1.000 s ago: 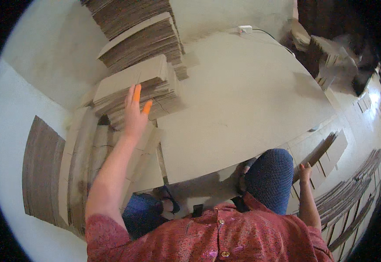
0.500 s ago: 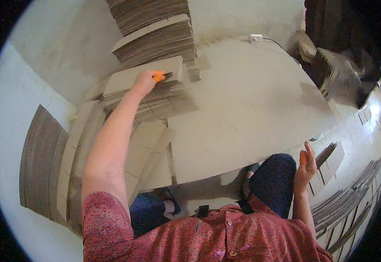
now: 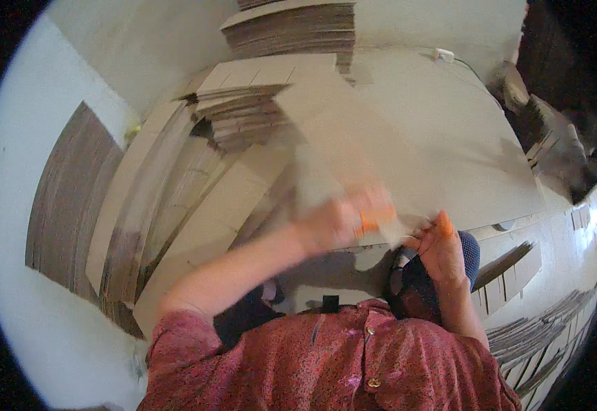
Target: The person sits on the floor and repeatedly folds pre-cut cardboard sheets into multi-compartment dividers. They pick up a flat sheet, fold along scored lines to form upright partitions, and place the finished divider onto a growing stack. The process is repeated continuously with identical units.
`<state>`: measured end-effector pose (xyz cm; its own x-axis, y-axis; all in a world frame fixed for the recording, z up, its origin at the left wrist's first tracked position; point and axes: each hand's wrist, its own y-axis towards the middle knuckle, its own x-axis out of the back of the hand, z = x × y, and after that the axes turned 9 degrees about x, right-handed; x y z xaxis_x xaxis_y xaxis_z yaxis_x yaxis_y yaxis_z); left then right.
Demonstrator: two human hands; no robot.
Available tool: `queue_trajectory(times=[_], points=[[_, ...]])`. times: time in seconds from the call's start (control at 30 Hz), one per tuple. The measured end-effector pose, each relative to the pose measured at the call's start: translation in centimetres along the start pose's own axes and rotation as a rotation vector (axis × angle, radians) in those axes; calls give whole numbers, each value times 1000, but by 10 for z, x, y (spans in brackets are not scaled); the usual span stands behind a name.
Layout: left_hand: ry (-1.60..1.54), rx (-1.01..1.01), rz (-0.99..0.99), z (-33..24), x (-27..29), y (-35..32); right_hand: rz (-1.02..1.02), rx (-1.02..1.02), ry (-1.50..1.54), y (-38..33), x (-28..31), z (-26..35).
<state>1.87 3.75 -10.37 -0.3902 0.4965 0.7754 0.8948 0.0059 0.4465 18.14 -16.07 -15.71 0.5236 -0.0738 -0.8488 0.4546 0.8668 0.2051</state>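
- One cardboard sheet, blurred, is slanting over the pale tabletop, its near end lying between two hands.
- The left hand is crossing that near end; blur is hiding its fingers, so I cannot tell whether they are pinching the sheet.
- The right hand is facing it with bent fingers, one orange finger cover showing; I cannot tell what they are pinching.
- One slit-topped cardboard stack is standing beyond the left hand; one taller stack is rising behind it.
- One brown stack is leaning by the left wall.
- One white box is resting at the far edge, any lettering too small to read.
- Two shirt buttons are showing.
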Motion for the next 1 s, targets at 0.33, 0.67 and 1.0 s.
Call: queue_trajectory(times=[0.33,0.67,1.0], points=[[807,1222,47,43,62,-155,-28,97,-1404,-21,-22,-7],[296,1346,30,71,122,-158,-38,267,-1501,-27,-49,-3],[-80,831,133,-34,53,-43,164,511,-1494,0,-84,-5]])
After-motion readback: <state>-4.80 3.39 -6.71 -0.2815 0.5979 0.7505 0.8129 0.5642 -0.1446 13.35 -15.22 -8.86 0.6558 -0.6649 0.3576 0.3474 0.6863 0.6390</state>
